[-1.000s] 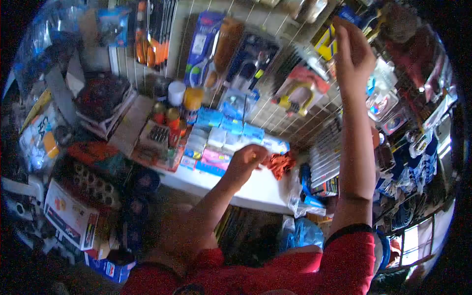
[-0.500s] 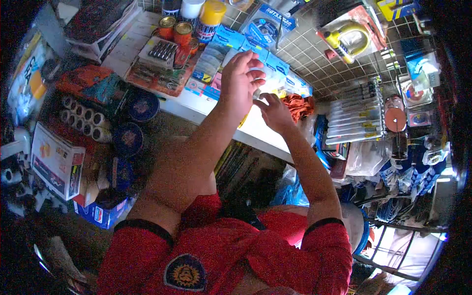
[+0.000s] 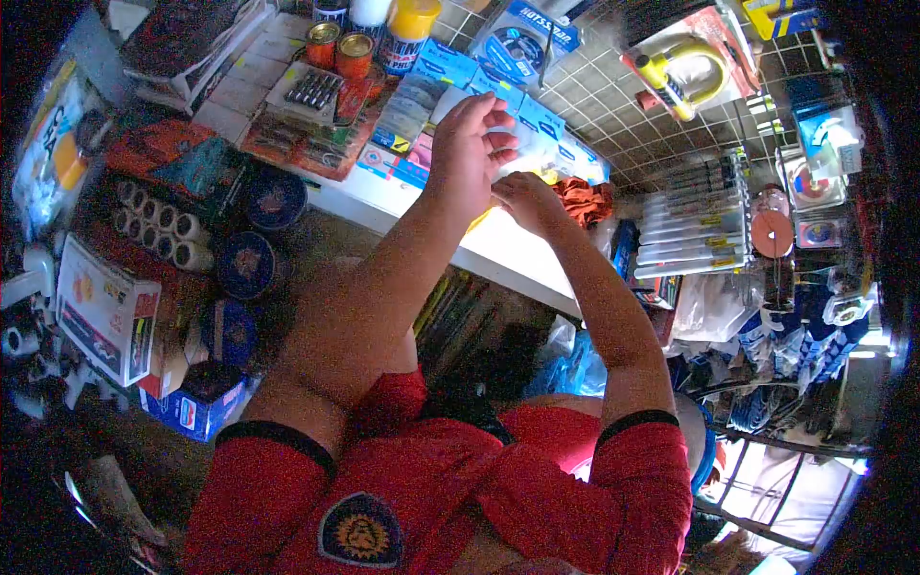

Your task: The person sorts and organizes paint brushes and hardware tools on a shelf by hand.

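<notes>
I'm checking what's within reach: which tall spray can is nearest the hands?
The yellow-capped can, right end of the row, closest to the left hand; the white can and dark blue can stand farther left.

at 11 o'clock, two orange cans (image 3: 338, 55) with gold tops stand side by side, and a yellow-capped spray can (image 3: 411, 36) stands near 12. a wire grid (image 3: 613, 120) runs behind a packaged yellow curved tool (image 3: 683, 81) between 1 and 2. white-handled sticks (image 3: 685, 242) lie in a row between 2 and 3, with a copper-coloured disc (image 3: 772, 234) at 3. a barred window (image 3: 781, 479) glows at 4. pale rolls (image 3: 163, 227) sit at 9, just above a printed box (image 3: 96, 311); a blue box (image 3: 196, 409) rests at 8.
</notes>
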The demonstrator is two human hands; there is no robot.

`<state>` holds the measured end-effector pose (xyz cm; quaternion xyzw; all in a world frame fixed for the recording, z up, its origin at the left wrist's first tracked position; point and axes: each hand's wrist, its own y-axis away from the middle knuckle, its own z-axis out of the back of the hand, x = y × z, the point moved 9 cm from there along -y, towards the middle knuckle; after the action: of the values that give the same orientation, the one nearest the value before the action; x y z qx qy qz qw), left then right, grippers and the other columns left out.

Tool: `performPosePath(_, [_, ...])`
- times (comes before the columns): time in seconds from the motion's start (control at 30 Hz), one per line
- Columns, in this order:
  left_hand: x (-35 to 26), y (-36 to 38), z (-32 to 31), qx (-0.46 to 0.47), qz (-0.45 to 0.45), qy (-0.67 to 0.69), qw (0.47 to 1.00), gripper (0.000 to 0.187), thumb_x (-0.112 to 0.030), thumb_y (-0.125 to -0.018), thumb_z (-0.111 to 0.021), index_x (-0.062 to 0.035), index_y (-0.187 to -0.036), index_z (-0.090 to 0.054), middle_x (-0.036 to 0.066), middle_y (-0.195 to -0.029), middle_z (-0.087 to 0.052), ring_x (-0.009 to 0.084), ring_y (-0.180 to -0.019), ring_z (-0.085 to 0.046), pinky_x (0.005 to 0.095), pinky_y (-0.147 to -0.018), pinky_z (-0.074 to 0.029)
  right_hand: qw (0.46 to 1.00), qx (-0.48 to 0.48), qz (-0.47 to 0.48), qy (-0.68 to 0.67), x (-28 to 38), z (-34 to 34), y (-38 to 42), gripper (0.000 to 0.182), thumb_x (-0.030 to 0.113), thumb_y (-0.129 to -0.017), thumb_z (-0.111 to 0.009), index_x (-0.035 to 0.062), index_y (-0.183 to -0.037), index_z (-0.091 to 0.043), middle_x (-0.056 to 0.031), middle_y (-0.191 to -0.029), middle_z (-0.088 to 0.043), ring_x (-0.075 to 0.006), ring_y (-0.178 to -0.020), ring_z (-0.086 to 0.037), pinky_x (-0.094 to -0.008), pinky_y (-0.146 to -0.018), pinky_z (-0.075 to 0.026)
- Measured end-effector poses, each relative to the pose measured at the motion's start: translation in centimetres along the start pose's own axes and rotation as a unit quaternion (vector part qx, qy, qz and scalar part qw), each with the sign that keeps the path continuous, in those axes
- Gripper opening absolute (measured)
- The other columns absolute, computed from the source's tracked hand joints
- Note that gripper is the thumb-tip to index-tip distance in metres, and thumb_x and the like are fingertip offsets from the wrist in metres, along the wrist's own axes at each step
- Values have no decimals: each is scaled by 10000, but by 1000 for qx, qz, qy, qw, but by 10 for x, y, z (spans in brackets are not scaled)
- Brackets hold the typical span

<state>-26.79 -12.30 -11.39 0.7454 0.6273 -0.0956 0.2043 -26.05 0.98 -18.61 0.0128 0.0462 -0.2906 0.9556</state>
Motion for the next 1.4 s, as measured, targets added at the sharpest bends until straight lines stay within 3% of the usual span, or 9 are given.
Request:
performPosePath(0.2, [-3,-2,10,-40,-6,-50,998,292,-380,-914,-585,-102,-999,-603,37,-877,-632,159,-700,-605,330,-667,-484,991,109,-72,8,-6,-20,37,212,205,-830,-641,109,-1015,-678,-112,-971,-662,-316,-901,-653,-446,-774,-547])
performPosePath(0.33, [-18,1,13,-51,-50,-149,986,296,-345,-912,-600,-56,-969,-632,48,-890,-654,150,-766,-622,299,-691,-484,984,51,-163,-59,-6,5,78,187,176,-840,-676,93,-1007,-690,-102,-889,-667,-263,-830,-671,-399,-730,-548])
performPosePath(0.4, [-23,5,8,-52,-90,-199,975,283,-316,-912,-605,-48,-995,-638,51,-909,-661,146,-806,-623,294,-718,-484,905,-48,-359,-222,-16,62,91,138,121,-849,-711,46,-963,-697,-64,-817,-674,-170,-779,-658,-323,-702,-530])
performPosePath(0.53, [4,17,-31,97,-91,-343,930,389,-282,-919,-649,-40,-1218,-592,84,-1042,-664,140,-954,-617,286,-807,-490,765,-238,-389,-455,-20,119,104,172,80,-893,-693,-33,-1022,-672,-41,-857,-684,-80,-726,-603,-233,-641,-487])
performPosePath(0.63, [53,47,-65,255,40,-321,911,579,-297,-919,-679,-110,-1413,-440,88,-1186,-608,168,-1005,-620,321,-777,-556,722,-303,-344,-518,-3,153,94,182,44,-889,-684,-35,-1051,-655,-60,-880,-689,-92,-732,-612,-242,-636,-489])
performPosePath(0.67, [68,49,-66,277,77,-267,920,583,-248,-933,-662,-147,-1441,-395,75,-1221,-578,168,-1000,-627,330,-748,-591,764,-290,-351,-458,-3,159,95,170,17,-894,-666,-42,-1051,-636,-70,-901,-687,-109,-753,-625,-251,-648,-503])
performPosePath(1.03, [40,34,-65,219,47,-203,953,333,-160,-975,-582,-84,-1285,-489,96,-1209,-637,244,-1016,-662,387,-787,-586,696,-597,-164,-364,11,398,89,243,189,-1022,-474,10,-1183,-503,-45,-842,-542,-136,-694,-568,-297,-614,-518])
performPosePath(1.2, [44,39,-67,209,59,-198,956,340,-150,-962,-612,18,-1239,-511,103,-1135,-590,231,-1014,-652,391,-841,-601,728,-596,-101,-325,-3,491,58,233,133,-1000,-539,-24,-1170,-567,-118,-956,-675,-192,-894,-678,-322,-795,-554])
performPosePath(1.4, [40,35,-64,225,48,-187,955,332,-123,-953,-615,14,-1237,-511,120,-1139,-597,276,-1026,-665,417,-856,-599,705,-583,-77,-397,-24,531,28,234,139,-994,-553,-23,-1157,-592,-111,-981,-684,-210,-860,-706,-343,-762,-590])
